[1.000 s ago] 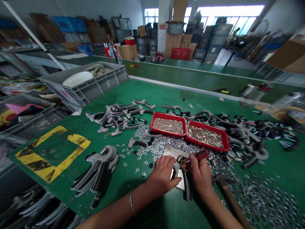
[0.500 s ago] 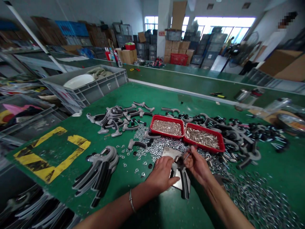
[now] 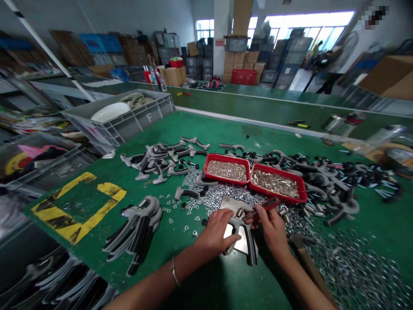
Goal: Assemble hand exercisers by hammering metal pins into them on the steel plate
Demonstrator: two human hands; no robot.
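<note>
My left hand point(image 3: 217, 232) is closed over a grey-and-black hand gripper point(image 3: 247, 241) that lies on a small steel plate point(image 3: 232, 203) on the green table. My right hand point(image 3: 270, 228) pinches a red-handled tool point(image 3: 268, 206) whose tip meets the gripper's spring end. Just beyond stand two red trays point(image 3: 277, 183) filled with small metal parts. Loose nuts and washers point(image 3: 206, 196) lie all around the plate.
A stack of finished grippers point(image 3: 137, 230) lies to the left, with loose grey handles point(image 3: 161, 161) behind it. Black parts point(image 3: 332, 181) and metal rings point(image 3: 355, 267) cover the right. A hammer handle point(image 3: 309, 267) lies by my right wrist. A grey crate point(image 3: 122, 114) stands at the back left.
The view shifted slightly. My right hand dipped toward the trays without the red-handled tool showing, then came back to the gripper with the tool in sight. My left hand stayed on the gripper.
</note>
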